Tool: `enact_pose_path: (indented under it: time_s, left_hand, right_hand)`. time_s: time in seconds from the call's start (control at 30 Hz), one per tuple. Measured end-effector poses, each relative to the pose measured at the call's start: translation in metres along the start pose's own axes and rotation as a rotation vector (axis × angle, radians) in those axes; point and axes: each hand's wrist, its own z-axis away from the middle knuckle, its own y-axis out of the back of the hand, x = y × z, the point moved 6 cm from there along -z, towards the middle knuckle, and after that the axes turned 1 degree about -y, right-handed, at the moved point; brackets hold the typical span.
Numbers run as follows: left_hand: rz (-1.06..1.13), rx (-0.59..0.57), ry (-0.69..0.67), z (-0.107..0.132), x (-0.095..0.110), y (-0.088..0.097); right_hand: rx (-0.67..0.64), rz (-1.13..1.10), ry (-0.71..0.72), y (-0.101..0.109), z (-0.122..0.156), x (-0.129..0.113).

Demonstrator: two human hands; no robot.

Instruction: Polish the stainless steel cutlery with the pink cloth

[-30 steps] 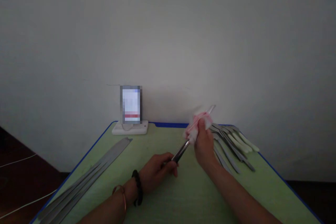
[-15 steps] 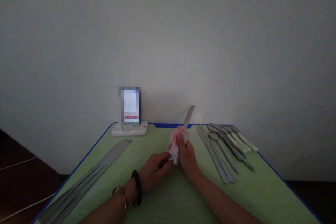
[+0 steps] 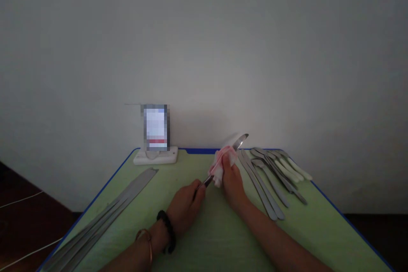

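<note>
My left hand is closed on the handle end of a metal table knife that slants up to the right over the green table. Around the middle of that knife my right hand pinches a white and pink cloth. The shiny blade tip sticks out above the cloth. A dark bead bracelet and a thin bangle sit on my left wrist.
Several knives and spoons, some with white handles, lie in a row at the right. Long flat metal strips lie along the left edge. A blurred screen on a white stand stands at the back by the wall.
My right hand slid the cloth down the knife toward my left hand, then back up toward the blade tip. The knife has tilted a little more to the right.
</note>
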Motion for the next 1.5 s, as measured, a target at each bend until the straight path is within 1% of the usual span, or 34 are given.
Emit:
enact_pose_path:
  time_s: [0.07,0.17,0.27,0.37,0.47,0.53,0.6,0.7,0.8,0.87,0.93,0.97,1.03,1.07,1.13,1.2,1.27,1.33,1.43,1.5]
  left_hand:
    - [-0.142,0.0,-0.03,0.0,0.003,-0.002]
    - [-0.304,-0.037,-0.1,0.002,0.009,-0.006]
    - [-0.354,-0.077,-0.118,0.002,0.01,-0.008]
    - [-0.359,-0.108,-0.11,0.001,0.01,-0.008]
    - [-0.397,-0.12,-0.118,0.001,0.011,-0.01]
    - [-0.429,-0.12,-0.141,0.001,0.012,-0.012]
    - [-0.443,-0.119,-0.157,0.002,0.012,-0.013]
    - [-0.445,-0.117,-0.12,0.002,0.009,-0.012]
    - [-0.461,-0.108,-0.037,0.0,0.003,-0.008]
    - [-0.467,-0.112,-0.002,0.0,0.001,-0.006]
    - [-0.462,-0.12,0.004,0.0,0.001,-0.005]
    - [-0.456,-0.122,-0.001,0.0,0.002,-0.006]
    - [-0.443,-0.113,-0.014,0.0,0.002,-0.007]
    - [-0.436,-0.107,-0.018,0.0,0.002,-0.008]
    - [-0.413,-0.095,-0.026,0.0,0.0,-0.01]
    - [-0.365,-0.083,-0.045,0.0,-0.001,-0.01]
    - [-0.283,-0.068,-0.077,0.001,-0.001,-0.01]
    - [-0.155,-0.074,-0.115,0.003,0.0,-0.008]
    - [0.108,-0.129,-0.151,0.006,0.002,-0.008]
    - [0.251,-0.159,-0.146,0.007,0.001,-0.009]
  right_hand:
    - [-0.013,0.031,-0.007,-0.005,0.006,-0.003]
    - [-0.012,0.082,-0.004,-0.008,0.011,-0.008]
    - [0.016,0.104,0.021,-0.006,0.01,-0.009]
    - [0.092,0.082,0.027,0.005,0.0,-0.008]
    - [0.137,-0.04,-0.001,0.017,-0.016,-0.013]
    - [0.155,-0.162,-0.009,0.025,-0.026,-0.023]
    - [0.212,-0.263,-0.002,0.034,-0.034,-0.034]
    - [0.26,-0.328,-0.001,0.043,-0.038,-0.045]
    - [0.261,-0.319,-0.013,0.04,-0.033,-0.039]
    - [0.259,-0.276,-0.037,0.034,-0.025,-0.026]
    - [0.236,-0.177,-0.058,0.023,-0.014,-0.013]
    - [0.199,-0.104,-0.065,0.017,-0.008,-0.007]
    - [0.169,0.048,-0.078,0.006,0.004,0.003]
    - [0.139,0.084,-0.083,0.0,0.01,0.007]
    - [0.093,0.111,-0.056,-0.008,0.017,0.008]
    - [0.058,0.106,-0.027,-0.012,0.019,0.006]
    - [0.053,0.083,-0.008,-0.009,0.015,0.002]
    - [0.069,0.032,0.001,-0.003,0.007,-0.005]
    - [0.091,-0.092,0.005,0.009,-0.011,-0.019]
    - [0.106,-0.157,0.045,0.02,-0.023,-0.032]
